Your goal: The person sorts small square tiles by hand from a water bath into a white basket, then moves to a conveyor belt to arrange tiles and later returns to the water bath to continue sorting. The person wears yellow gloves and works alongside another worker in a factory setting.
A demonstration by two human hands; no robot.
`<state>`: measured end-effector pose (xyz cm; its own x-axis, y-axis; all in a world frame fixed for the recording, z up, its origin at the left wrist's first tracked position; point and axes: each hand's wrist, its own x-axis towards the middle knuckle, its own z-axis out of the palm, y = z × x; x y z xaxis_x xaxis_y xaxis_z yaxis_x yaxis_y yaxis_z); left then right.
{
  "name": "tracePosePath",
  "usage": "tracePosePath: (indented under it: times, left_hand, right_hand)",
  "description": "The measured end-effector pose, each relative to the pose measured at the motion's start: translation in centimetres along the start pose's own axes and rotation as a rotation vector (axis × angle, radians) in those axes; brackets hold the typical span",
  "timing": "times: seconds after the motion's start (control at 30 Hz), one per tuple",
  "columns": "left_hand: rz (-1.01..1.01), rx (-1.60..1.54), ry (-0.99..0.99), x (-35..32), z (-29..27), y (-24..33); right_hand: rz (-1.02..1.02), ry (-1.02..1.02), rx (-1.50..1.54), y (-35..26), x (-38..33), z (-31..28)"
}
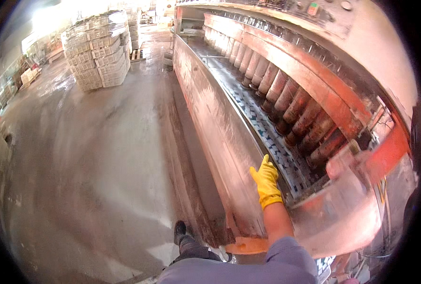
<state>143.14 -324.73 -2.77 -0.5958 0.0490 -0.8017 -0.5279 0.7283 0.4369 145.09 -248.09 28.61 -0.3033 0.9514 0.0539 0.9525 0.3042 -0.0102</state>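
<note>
Just beside the conveyor belt [267, 135], the yellow-gloved hand [266, 180] rests flat-open on the machine's rim [229, 128], holding nothing.

A long, dust-caked machine trough [220, 128] runs lengthwise, its blue-patterned belt [267, 132] apparently wet beneath a row of rust-brown cylindrical heads [286, 97].

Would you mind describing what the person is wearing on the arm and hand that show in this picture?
Only one arm shows. Its hand wears a bright yellow rubber-like glove with a gathered cuff ending at the wrist. Below the glove the forearm is bare, and a loose grey-blue sleeve covers the upper arm. No watch, band or marking is visible. Which hand it is cannot be told for sure, and the other is out of view.
</note>
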Motion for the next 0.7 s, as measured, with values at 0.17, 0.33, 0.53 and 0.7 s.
tracePosePath:
  times: [0.17,0.33,0.53,0.7]
  left_hand:
    - [-0.064,-0.013,0.037,4.3,-3.2,9.0]
    - [0.049,-0.232,0.097,11.9,-6.2,20.4]
    - [0.504,-0.161,0.271,23.1,-7.1,35.1]
    - [0.292,0.08,0.029,30.0,-11.6,42.9]
  right_hand:
    - [-0.066,-0.027,0.027,-3.7,6.2,0.3]
    - [-0.077,-0.063,0.051,-10.3,14.3,-0.6]
    - [-0.086,0.127,0.149,-17.3,23.5,1.4]
    - [-0.026,0.45,0.235,-17.8,25.6,3.6]
